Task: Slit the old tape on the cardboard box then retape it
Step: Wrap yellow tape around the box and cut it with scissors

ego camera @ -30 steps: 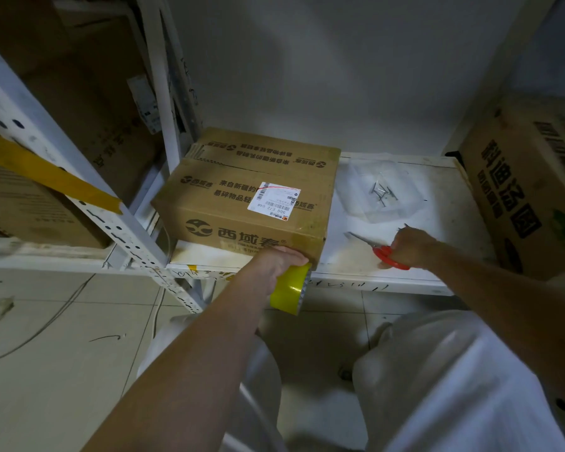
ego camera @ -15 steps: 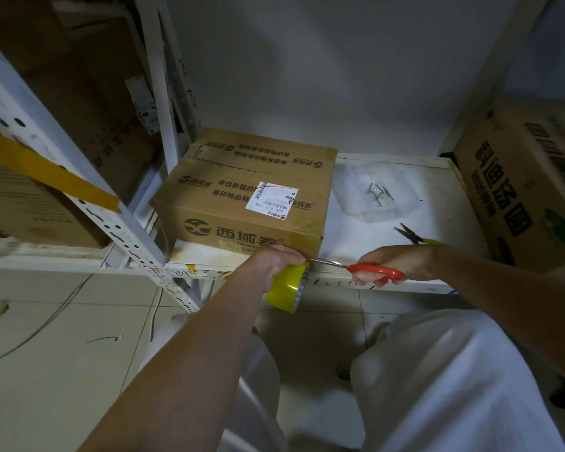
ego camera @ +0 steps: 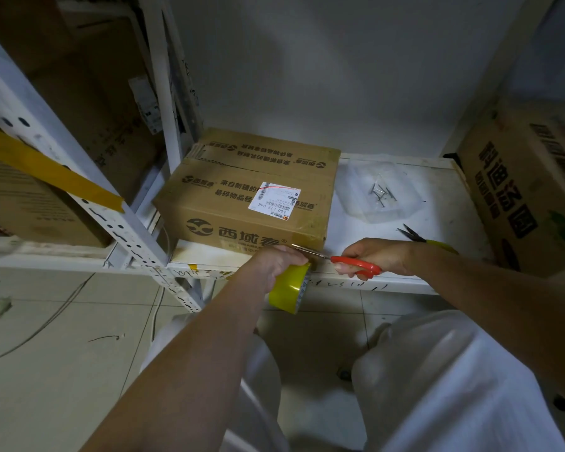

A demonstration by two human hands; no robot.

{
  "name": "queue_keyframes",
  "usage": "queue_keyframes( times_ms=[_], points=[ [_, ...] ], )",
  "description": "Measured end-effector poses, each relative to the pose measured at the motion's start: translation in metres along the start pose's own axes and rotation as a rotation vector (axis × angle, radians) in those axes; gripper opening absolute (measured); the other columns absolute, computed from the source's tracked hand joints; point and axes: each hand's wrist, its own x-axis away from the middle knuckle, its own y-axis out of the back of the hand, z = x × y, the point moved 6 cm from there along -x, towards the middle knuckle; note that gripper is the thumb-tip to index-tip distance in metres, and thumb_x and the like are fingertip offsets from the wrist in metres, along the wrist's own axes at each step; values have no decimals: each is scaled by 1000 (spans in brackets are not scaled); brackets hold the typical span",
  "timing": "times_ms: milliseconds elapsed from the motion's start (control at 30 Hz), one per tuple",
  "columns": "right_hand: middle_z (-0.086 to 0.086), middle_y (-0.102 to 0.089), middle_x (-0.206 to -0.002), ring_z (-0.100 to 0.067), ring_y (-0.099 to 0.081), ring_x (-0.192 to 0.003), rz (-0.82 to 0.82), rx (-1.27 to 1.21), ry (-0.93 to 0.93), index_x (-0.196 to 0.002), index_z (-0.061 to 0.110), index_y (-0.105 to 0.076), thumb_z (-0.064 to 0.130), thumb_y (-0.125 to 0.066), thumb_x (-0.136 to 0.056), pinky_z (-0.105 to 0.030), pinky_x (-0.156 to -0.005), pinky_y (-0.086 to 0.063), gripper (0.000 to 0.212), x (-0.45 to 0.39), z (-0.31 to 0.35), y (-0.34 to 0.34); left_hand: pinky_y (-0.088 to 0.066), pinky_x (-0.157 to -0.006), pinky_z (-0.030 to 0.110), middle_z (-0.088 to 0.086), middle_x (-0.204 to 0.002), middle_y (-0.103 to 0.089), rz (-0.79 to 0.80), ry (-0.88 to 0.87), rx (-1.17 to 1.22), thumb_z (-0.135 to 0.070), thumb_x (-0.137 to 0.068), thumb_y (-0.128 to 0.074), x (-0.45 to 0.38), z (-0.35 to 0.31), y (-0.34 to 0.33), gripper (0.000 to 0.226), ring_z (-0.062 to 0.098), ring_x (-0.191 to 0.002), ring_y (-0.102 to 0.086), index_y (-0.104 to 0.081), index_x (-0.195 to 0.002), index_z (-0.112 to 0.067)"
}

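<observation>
A brown cardboard box [ego camera: 242,197] with a white shipping label sits on the white shelf [ego camera: 437,203]. Glossy tape runs over its top and down its near face. My left hand [ego camera: 274,262] grips a yellow tape roll [ego camera: 287,290] just below the box's near bottom corner. My right hand [ego camera: 375,257] holds red-handled scissors [ego camera: 356,264]. Their blades point left and reach the spot between the roll and the box, right above my left fingers.
A clear plastic tray [ego camera: 377,190] with several nails lies right of the box. Yellow-handled pliers [ego camera: 428,239] rest behind my right wrist. A large printed carton [ego camera: 529,190] stands at the right. A perforated shelf post [ego camera: 118,223] stands at the left, with more cartons behind it.
My right hand picked the red scissors off the shelf and swung them left. Their blades now reach the tape roll. The left hand kept the roll at the box's corner.
</observation>
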Motion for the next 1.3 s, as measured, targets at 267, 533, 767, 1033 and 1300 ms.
queue_keyframes(
  times_ms=[267, 533, 767, 1033, 1300],
  points=[
    [-9, -56, -67, -11, -50, -52, -93, 11, 40, -88, -2, -70, 36, -72, -79, -18, -48, -47, 38, -2, 1, -1, -46, -100, 48, 11, -95, -66, 20, 2, -2, -7, -77, -75, 2, -3, 1, 10, 33, -105, -61, -67, -81, -11],
    [3, -54, -72, -11, -50, -66, -138, 585, 36, -74, 19, -56, 75, -60, -68, -26, -68, -41, 57, -2, -1, -3, -43, -64, 19, 4, -76, -58, -30, -85, -176, 0, -77, -74, 0, -4, 0, 17, 14, -71, -55, -60, -75, -9],
    [-1, -54, -71, -9, -49, -61, -28, 563, 20, -85, 9, -59, 86, -47, -57, -25, -69, -44, 82, 10, -15, 3, -44, -80, 27, 11, -100, -61, 19, -9, -334, -5, -80, -73, 5, 6, -1, 33, 23, -94, -55, -66, -112, 1],
    [-3, -65, -80, -12, -58, -71, -393, 847, -263, -97, 6, -64, 67, -48, -84, -25, -72, -48, 65, 23, -72, 71, -47, -94, 37, 17, -116, -64, -6, 6, -253, -8, -80, -74, 5, 7, 11, 28, 27, -98, -57, -68, -107, -2],
    [-10, -60, -116, -23, -58, -105, -594, 733, -321, -118, 5, -53, 45, -58, -90, -29, -86, -48, 49, -3, -59, 60, -47, -98, 43, 14, -107, -66, -21, 31, -213, -10, -76, -77, 10, 12, 12, 11, 31, -105, -59, -69, -84, -10]
  ],
)
